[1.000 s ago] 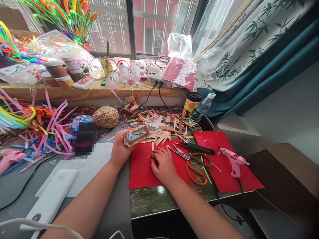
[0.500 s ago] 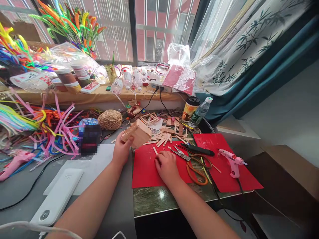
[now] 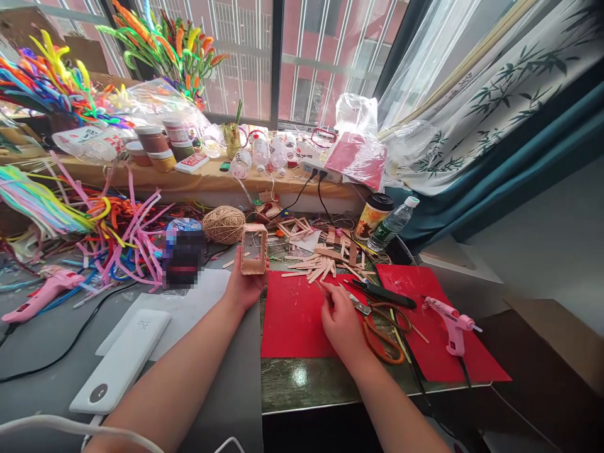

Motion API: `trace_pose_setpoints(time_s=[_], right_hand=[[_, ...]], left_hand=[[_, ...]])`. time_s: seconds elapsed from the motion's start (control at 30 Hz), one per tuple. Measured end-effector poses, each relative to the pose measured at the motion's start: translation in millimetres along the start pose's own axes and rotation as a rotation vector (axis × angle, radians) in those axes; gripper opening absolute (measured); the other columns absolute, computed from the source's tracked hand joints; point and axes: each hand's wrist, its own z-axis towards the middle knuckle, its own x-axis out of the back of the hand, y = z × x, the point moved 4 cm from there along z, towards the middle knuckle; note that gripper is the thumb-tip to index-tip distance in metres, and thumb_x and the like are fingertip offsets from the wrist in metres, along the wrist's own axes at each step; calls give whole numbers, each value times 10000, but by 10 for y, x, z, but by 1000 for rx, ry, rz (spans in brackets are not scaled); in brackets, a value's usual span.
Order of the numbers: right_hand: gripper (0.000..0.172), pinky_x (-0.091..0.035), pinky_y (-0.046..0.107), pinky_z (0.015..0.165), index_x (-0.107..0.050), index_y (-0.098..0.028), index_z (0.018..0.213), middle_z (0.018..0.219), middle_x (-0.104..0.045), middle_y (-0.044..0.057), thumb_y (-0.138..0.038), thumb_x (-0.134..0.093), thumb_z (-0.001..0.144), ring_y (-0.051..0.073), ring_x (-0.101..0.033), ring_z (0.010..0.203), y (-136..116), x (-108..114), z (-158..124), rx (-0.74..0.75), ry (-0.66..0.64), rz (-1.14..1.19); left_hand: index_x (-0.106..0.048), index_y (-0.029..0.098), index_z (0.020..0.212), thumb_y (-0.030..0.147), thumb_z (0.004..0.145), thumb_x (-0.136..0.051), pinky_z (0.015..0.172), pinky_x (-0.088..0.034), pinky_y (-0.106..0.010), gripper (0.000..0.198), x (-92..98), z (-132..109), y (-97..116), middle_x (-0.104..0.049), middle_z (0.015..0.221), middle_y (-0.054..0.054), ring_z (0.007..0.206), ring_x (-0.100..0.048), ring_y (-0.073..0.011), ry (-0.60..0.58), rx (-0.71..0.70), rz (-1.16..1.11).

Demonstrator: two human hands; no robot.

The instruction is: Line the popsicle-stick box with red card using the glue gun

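Head view: left hand (image 3: 245, 286) holds frame (image 3: 253, 250) upright beside red mat (image 3: 292, 314) edge.

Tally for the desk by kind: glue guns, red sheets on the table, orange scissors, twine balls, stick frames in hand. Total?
Pink glue guns: 2
Red sheets on the table: 2
Orange-handled scissors: 1
Twine ball: 1
Stick frame, held in the left hand: 1
Total: 7

Twine ball (image 3: 223, 224) near pipe cleaners (image 3: 117, 233) — pink glue gun (image 3: 450, 321) on red sheet (image 3: 436, 355).
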Motion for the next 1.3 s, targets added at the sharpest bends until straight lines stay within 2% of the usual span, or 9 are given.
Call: trace_pose_setpoints(time_s=[0.17, 0.27, 0.4, 0.57, 0.73, 0.93, 1.03, 1.1, 1.3], right_hand=[[114, -500, 347, 750, -564, -239, 894, 862, -582, 21, -157, -492, 923, 222, -570, 806, -12, 84, -25, -110, 19, 157], [39, -469, 292, 625, -556, -243, 898, 788, -549, -16, -248, -565, 936, 183, -535, 690, -149, 5, -21, -146, 3, 273], [201, -360, 258, 502, -686, -221, 1043, 624, -422, -78, -406, -621, 994, 139, -411, 526, -473, -63, 71, -147, -44, 386], [464, -429, 256, 566, -665, -226, 1405, 669, -520, -60, -337, -680, 955, 152, -495, 584, -694, -125, 305, -115, -50, 342], [312, -587, 318, 827, -733, -224, 1219, 990, -768, 39, -316, -641, 935, 214, -696, 849, -674, -298, 525, -96, 32, 544], [311, -534, 292, 685, -803, -204, 948, 684, -639, -9, -469, -648, 998, 188, -614, 709, -607, -292, 523, -126, 88, 578], [289, -468, 279, 595, -827, -220, 1053, 638, -598, -24, -465, -685, 997, 165, -564, 620, -629, -137, 408, -128, 112, 576], [261, -443, 278, 585, -826, -226, 1085, 647, -605, -26, -435, -686, 1014, 147, -549, 597, -687, 105, 353, -100, 227, 598], [197, -293, 249, 445, -770, -249, 1126, 568, -488, -80, -377, -649, 1037, 105, -309, 446, -921, 1216, 406, 174, 952, 711]], left_hand=[[-690, 122, 1273, 680, 1039, -506, 630, -660, -251, 633, -40, -39, -119, -769, 931, -110, 731, -764, -173, -71, 136, 26], [-688, 152, 1311, 679, 1010, -571, 644, -659, -284, 618, -62, -57, -216, -788, 957, -115, 735, -765, -193, -104, 163, 72], [-654, 201, 1411, 583, 1012, -643, 729, -658, -326, 553, -108, -93, -308, -809, 1142, -112, 872, -793, -233, -150, 132, 144], [-628, 189, 1454, 517, 956, -752, 993, -624, -372, 610, -158, -119, -392, -747, 1377, -130, 1205, -745, -295, -200, 26, 202], [-618, 247, 1446, 460, 931, -800, 1103, -587, -436, 586, -116, -111, -442, -717, 1431, -114, 1338, -678, -327, -213, -91, 310], [-653, 224, 1416, 486, 889, -838, 1153, -563, -458, 616, -139, -103, -421, -730, 1407, -128, 1380, -650, -340, -180, -73, 265], [-638, 224, 1436, 499, 936, -786, 1094, -605, -403, 590, -142, -64, -333, -709, 1449, -107, 1350, -674, -294, -124, -111, 220], [-618, 246, 1459, 491, 966, -754, 1042, -633, -382, 566, -115, -25, -263, -703, 1460, -89, 1317, -693, -270, -79, -147, 191], [-585, 281, 1482, 538, 996, -700, 917, -673, -345, 561, 23, 81, -122, -721, 1427, -77, 1203, -744, -237, 34, -220, 100]])
